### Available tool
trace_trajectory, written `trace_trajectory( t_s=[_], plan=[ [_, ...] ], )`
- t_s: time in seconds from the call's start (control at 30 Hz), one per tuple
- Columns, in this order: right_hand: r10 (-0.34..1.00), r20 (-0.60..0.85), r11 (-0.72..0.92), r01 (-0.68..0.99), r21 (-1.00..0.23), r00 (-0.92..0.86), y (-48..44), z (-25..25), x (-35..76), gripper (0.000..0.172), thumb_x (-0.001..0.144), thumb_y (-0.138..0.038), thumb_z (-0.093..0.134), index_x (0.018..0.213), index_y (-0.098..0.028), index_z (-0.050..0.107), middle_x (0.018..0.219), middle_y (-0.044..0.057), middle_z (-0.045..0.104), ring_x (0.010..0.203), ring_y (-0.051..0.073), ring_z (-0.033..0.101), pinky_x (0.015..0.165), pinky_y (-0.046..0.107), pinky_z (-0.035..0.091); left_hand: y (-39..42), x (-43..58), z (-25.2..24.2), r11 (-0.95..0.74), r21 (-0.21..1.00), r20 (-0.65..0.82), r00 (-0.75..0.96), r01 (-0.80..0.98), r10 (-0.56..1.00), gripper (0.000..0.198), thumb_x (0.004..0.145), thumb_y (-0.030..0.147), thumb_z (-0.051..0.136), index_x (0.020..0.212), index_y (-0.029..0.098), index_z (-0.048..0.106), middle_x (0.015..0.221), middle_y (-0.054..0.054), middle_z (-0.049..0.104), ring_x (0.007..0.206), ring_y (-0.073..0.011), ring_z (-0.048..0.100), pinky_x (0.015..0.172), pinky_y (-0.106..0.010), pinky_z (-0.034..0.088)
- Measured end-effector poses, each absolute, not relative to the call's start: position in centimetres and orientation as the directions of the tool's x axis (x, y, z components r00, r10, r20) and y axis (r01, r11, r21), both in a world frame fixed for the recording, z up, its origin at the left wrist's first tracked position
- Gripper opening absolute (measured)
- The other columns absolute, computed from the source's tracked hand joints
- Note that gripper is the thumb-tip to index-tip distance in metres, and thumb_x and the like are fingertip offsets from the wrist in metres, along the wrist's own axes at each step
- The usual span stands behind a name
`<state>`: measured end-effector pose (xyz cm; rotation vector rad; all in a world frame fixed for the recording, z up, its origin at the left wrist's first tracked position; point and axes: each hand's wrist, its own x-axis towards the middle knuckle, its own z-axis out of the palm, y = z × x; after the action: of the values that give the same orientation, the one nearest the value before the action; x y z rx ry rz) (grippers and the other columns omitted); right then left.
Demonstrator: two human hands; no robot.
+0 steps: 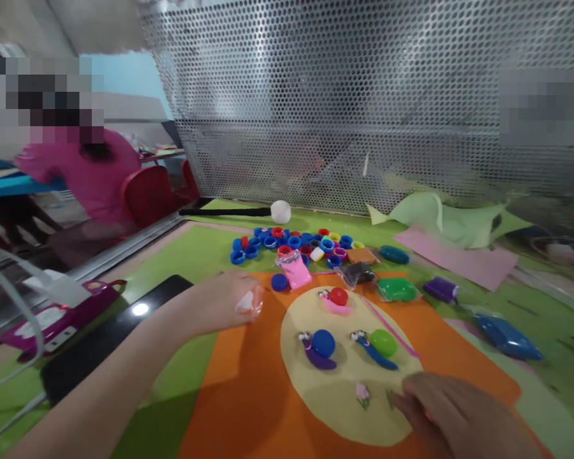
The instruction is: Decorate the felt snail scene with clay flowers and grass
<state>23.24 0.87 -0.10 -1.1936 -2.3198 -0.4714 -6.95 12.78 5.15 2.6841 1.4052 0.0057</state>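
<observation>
My left hand (220,299) is closed around a small clear packet (251,303) with something white in it, above the left edge of the orange sheet (234,382). Over the lower right of the yellow paper oval (306,408) is my right hand (459,408), fingers drawn together beside a small green leaf piece (390,399); whatever they pinch is hidden. A small pink clay flower (362,391) with green leaves lies nearby. Three clay snails rest on the oval: one with a red cap (338,296), one blue-capped (323,344), one green-capped (383,343).
Coloured bottle caps (294,242) are piled behind the sheet. Packets of pink (295,270), green (398,289) and blue (507,335) clay lie around it. A phone (124,325) and power strip (62,319) are left. A perforated metal panel (316,95) stands behind; a person in pink (100,172) sits beyond.
</observation>
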Motion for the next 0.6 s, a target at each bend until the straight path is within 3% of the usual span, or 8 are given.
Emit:
trace_trajectory(
  t_s=[0.1,0.2,0.3,0.43,0.6],
  plan=[
    [0.809,0.515,0.414,0.897,-0.158,-0.283,1.4,-0.3,23.4,0.039,0.094,-0.041,0.028,0.067,-0.021,0.048,0.045,-0.006,0.054,0.035,0.009,0.052,0.035,0.019,0.037,12.8,-7.0,5.0,-0.576,0.103,-0.046,0.583,0.811,0.812,0.02,0.07,0.027,0.051,0.087,0.022,0.061,0.085,-0.004,0.066,0.077,-0.023,0.062,0.064,-0.03,0.046],
    [0.877,0.455,0.33,0.884,-0.331,-0.157,1.4,-0.8,23.5,0.038,0.092,-0.044,0.032,0.069,-0.022,0.051,0.05,-0.005,0.057,0.038,0.01,0.053,0.038,0.019,0.039,12.4,-7.0,4.9,-0.595,0.097,-0.021,0.6,0.798,0.8,0.024,0.073,0.023,0.046,0.092,0.022,0.061,0.092,-0.003,0.065,0.083,-0.0223,0.061,0.066,-0.029,0.046],
    [0.896,0.423,0.324,0.845,-0.424,-0.131,1.3,-1.0,23.4,0.04,0.093,-0.044,0.03,0.071,-0.023,0.057,0.049,-0.004,0.057,0.04,0.011,0.054,0.039,0.019,0.041,12.1,-6.9,4.8,-0.593,0.092,-0.006,0.596,0.8,0.803,0.028,0.078,0.021,0.039,0.096,0.021,0.061,0.095,-0.003,0.064,0.086,-0.0218,0.06,0.069,-0.031,0.046],
    [0.882,0.449,0.386,0.762,-0.52,-0.141,1.0,-1.1,23.4,0.041,0.091,-0.046,0.032,0.072,-0.023,0.059,0.057,-0.001,0.062,0.04,0.01,0.053,0.042,0.02,0.043,12.4,-6.7,4.8,-0.542,0.111,-0.095,0.552,0.833,0.828,0.029,0.073,0.03,0.05,0.098,0.019,0.062,0.094,-0.006,0.065,0.084,-0.0251,0.061,0.072,-0.035,0.047],
    [0.961,0.274,0.24,0.582,-0.777,-0.03,1.5,-1.5,23.9,0.027,0.087,-0.039,0.044,0.069,-0.023,0.055,0.054,-0.005,0.059,0.038,0.008,0.049,0.038,0.016,0.04,13.0,-6.6,4.2,-0.46,0.134,-0.156,0.477,0.878,0.865,0.039,0.074,0.031,0.049,0.109,0.016,0.058,0.11,-0.012,0.06,0.092,-0.0291,0.06,0.08,-0.042,0.044]
  ],
)
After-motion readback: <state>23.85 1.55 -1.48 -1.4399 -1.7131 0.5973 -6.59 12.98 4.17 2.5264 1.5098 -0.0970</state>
